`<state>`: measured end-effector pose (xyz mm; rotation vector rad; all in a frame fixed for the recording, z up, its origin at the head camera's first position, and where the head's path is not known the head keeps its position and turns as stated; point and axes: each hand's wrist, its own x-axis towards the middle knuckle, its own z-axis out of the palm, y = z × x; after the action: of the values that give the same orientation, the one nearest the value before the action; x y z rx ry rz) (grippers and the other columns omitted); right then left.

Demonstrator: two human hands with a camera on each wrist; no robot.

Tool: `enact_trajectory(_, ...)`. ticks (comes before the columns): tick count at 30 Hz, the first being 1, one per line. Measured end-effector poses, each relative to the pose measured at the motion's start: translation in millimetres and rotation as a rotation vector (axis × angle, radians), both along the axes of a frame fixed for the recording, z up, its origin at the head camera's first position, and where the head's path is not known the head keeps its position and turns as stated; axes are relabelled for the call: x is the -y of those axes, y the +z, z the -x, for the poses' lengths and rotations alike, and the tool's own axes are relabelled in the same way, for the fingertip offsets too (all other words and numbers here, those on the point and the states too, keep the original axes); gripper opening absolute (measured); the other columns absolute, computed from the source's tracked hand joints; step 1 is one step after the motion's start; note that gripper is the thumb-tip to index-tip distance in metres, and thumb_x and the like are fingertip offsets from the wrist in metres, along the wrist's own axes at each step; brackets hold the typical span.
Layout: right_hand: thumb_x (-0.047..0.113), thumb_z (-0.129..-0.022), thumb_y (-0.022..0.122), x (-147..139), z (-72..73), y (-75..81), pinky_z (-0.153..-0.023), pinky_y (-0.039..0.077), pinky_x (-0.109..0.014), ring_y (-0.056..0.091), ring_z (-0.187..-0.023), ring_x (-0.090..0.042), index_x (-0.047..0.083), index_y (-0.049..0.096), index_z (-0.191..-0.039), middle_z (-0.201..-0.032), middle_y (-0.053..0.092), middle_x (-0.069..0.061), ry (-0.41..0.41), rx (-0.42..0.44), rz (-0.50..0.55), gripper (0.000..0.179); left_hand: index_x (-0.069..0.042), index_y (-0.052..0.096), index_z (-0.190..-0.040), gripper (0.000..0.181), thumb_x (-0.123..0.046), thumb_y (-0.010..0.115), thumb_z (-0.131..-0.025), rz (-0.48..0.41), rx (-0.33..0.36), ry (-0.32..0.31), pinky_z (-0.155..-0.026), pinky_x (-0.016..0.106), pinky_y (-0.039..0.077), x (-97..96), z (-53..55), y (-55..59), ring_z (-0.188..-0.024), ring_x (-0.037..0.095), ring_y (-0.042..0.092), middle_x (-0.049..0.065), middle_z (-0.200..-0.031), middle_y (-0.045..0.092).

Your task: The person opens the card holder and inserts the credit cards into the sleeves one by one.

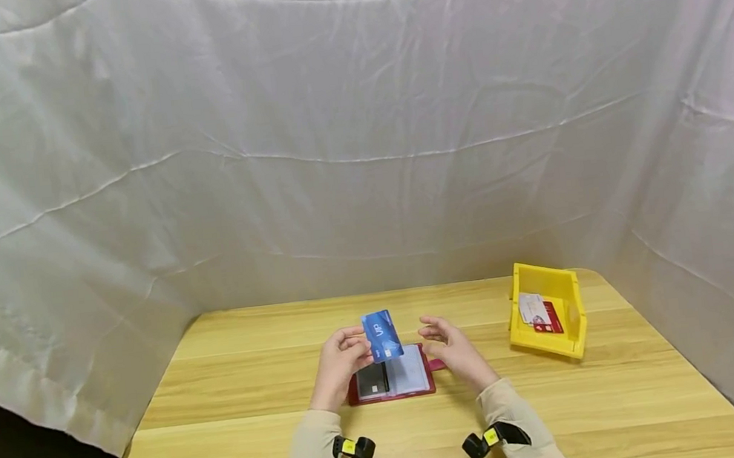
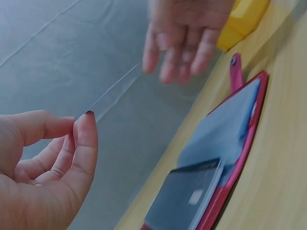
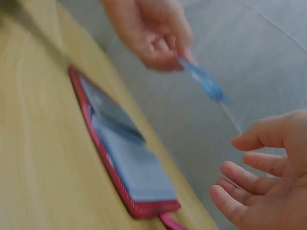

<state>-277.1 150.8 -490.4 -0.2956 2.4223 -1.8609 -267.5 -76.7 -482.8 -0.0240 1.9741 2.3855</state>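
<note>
A blue bank card [image 1: 382,336] is pinched at its left edge between the thumb and fingers of my left hand [image 1: 342,360], above the table. In the left wrist view the card [image 2: 113,88] appears edge-on as a thin line. My right hand [image 1: 452,352] is apart from the card, its fingers spread and holding nothing. Below both hands lies an opened red card holder [image 1: 393,398] with clear sleeves [image 1: 410,371]. A dark card [image 1: 371,381] sits in its left sleeve. The holder's pink snap strap [image 2: 236,72] sticks out on the right.
A yellow bin [image 1: 557,347] stands at the right back of the wooden table [image 1: 236,392]. A white card [image 1: 533,308] and a red card [image 1: 549,319] lie inside it. Grey cloth [image 1: 365,207] hangs behind and at the sides.
</note>
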Motion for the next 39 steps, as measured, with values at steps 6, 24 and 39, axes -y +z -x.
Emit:
enact_trajectory(6, 0.0, -0.087, 0.064, -12, 4.5, -15.0, -0.112, 0.033, -0.063, 0.038, -0.136, -0.05, 0.0, 0.032, -0.149, -0.147, 0.041, -0.03, 0.187, -0.061, -0.249, 0.07, 0.009, 0.053, -0.125, 0.037, 0.004, 0.058, -0.089, 0.012, 0.035, -0.005, -0.069, 0.023, 0.059, 16.5, 1.9, -3.3, -0.073, 0.013, 0.062, 0.004, -0.086, 0.062)
enact_trajectory(24, 0.016, -0.072, 0.077, -26, 7.6, -34.3, -0.117, 0.013, -0.068, 0.011, -0.147, -0.05, -0.003, 0.034, -0.149, -0.158, 0.023, -0.026, 0.334, -0.082, -0.56, 0.09, 0.008, 0.052, -0.126, 0.042, 0.007, 0.057, -0.085, 0.186, 0.125, -0.095, -0.067, 0.027, 0.06, 35.3, 2.8, -19.9, -0.07, 0.015, 0.062, 0.011, -0.089, 0.062)
enact_trajectory(39, 0.018, -0.072, 0.079, -26, 5.7, -34.3, -0.119, 0.014, -0.064, 0.013, -0.148, -0.047, -0.006, 0.033, -0.148, -0.159, 0.022, -0.025, 0.319, -0.062, -0.565, 0.091, 0.012, 0.053, -0.125, 0.041, 0.005, 0.059, -0.086, 0.347, 0.105, -0.104, -0.065, 0.031, 0.062, 21.8, 0.1, -26.0, -0.067, 0.016, 0.061, 0.01, -0.083, 0.059)
